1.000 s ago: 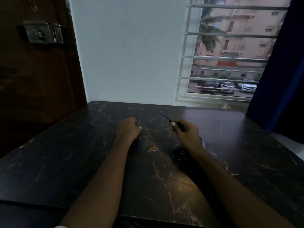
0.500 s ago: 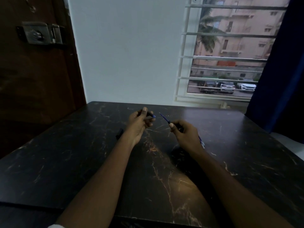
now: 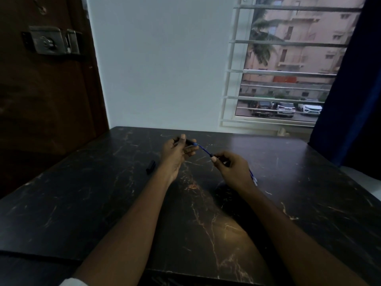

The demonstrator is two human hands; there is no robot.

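Black marble with pale veins makes up the table [image 3: 103, 203], which meets a brown wooden door [image 3: 47, 100] with a metal lock [image 3: 52, 40] at the far left. A small black cap [image 3: 151, 167] lies flat on the stone, just left of the left wrist and touching neither hand.

The left hand [image 3: 175, 153] is raised a little above the table, palm turned inward. Its thumb and curled fingers are closed round a dark pen barrel [image 3: 188, 142], which lies crosswise in the grip with its blue-tipped mouth pointing right, just clear of the fingertips.

A thin blue refill [image 3: 203, 149] bridges the gap between the hands, slanting down to the right. Its upper end meets the barrel's mouth; how far it has gone in cannot be told.

The right hand [image 3: 233, 170] pinches the refill's lower part between thumb and forefinger, the other fingers folded in. A blue and white end pokes out behind the heel of this hand.

Beyond, a barred window [image 3: 278, 79] and a dark blue curtain [image 3: 354, 89] close the right side.
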